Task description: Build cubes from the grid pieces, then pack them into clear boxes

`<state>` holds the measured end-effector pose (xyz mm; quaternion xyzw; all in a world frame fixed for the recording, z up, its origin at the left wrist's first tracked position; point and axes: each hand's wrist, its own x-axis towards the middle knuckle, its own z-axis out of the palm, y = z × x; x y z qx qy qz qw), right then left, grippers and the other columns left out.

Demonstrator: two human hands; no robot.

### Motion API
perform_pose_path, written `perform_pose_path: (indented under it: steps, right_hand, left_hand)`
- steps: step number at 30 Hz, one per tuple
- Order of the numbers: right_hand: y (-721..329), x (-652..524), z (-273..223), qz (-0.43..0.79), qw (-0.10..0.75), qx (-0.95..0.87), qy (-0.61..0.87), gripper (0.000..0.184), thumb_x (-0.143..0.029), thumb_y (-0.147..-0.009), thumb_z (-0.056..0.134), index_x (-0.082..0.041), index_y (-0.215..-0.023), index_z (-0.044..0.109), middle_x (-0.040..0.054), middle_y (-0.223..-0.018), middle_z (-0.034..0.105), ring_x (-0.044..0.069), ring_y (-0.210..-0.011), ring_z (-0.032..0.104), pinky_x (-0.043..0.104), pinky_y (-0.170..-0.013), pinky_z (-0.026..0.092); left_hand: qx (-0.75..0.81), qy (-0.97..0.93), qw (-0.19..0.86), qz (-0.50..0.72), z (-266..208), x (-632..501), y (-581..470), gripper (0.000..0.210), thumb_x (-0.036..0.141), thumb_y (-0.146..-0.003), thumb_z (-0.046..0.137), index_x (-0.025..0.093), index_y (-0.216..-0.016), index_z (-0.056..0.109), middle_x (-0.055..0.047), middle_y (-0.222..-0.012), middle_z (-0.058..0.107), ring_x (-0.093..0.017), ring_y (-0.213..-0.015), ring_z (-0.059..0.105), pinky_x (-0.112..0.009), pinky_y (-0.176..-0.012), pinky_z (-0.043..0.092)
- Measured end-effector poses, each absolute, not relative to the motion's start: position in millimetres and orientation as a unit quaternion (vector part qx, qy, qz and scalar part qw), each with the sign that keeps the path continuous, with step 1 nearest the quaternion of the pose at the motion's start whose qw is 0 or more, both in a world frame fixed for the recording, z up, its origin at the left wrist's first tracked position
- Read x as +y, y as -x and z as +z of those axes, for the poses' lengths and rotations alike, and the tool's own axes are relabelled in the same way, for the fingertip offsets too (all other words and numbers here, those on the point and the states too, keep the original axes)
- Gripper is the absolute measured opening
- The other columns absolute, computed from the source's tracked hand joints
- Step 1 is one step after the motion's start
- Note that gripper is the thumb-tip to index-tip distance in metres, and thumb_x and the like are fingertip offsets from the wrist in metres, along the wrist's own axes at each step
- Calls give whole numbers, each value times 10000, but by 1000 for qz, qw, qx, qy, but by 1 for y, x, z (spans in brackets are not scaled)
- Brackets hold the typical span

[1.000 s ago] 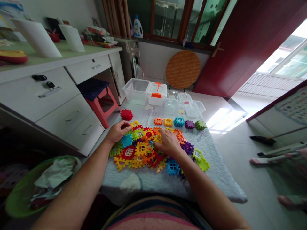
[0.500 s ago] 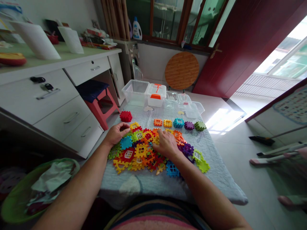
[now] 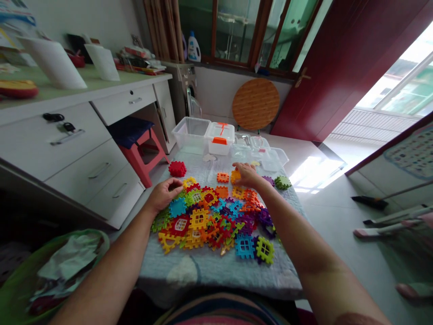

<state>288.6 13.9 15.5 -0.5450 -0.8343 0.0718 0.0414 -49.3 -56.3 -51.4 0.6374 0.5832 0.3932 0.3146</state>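
Observation:
A mixed heap of toothed plastic building tiles (image 3: 199, 219) in many colours lies on the cloth-covered table. My right hand (image 3: 248, 175) is beyond the heap, its fingers closed on a yellow building tile (image 3: 235, 177) in the row of sorted tiles. Beside that tile sits an orange window tile (image 3: 223, 177). My left hand (image 3: 165, 195) rests at the heap's left edge, fingers loosely curved and apart from the thumb, with nothing visible in them. Near it are a yellow tile (image 3: 189, 182) and a blue square tile (image 3: 177, 207).
A red tile stack (image 3: 177, 169) stands at the back left, a green stack (image 3: 283, 182) at the right. Purple tiles (image 3: 269, 180) are partly behind my right hand. Along the far edge are a clear bin (image 3: 191, 135), a lidded box (image 3: 219, 139) and clear containers (image 3: 241, 142).
My right hand has moved from the middle of the heap up to the yellow tile in the back row. A green window tile now lies at the heap's near right. My left hand stays.

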Motion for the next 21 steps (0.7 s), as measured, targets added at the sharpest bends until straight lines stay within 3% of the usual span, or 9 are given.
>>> perform_pose_path:
  steps: [9,21]
  right_hand:
    - [-287,18,4,62,0,-829,556,753,-290,-676,713,-181,-1377,458,136,-1225,642,353,-1139,523,465,-938,374]
    - [-290,19,-5,56,20,-826,561,726,-324,-710,690,-160,-1377,452,145,-1150,678,337,-1097,561,452,-953,362]
  left_hand:
    - [580,-639,313,396,-53,-56,50,359,488,-727,664,180,-911,661,-32,-871,695,-198,-819,642,-314,-815,508]
    - [583,-644,309,388,-53,-55,52,371,494,-732,666,174,-920,660,-37,-888,697,-198,-820,640,-309,-809,508]
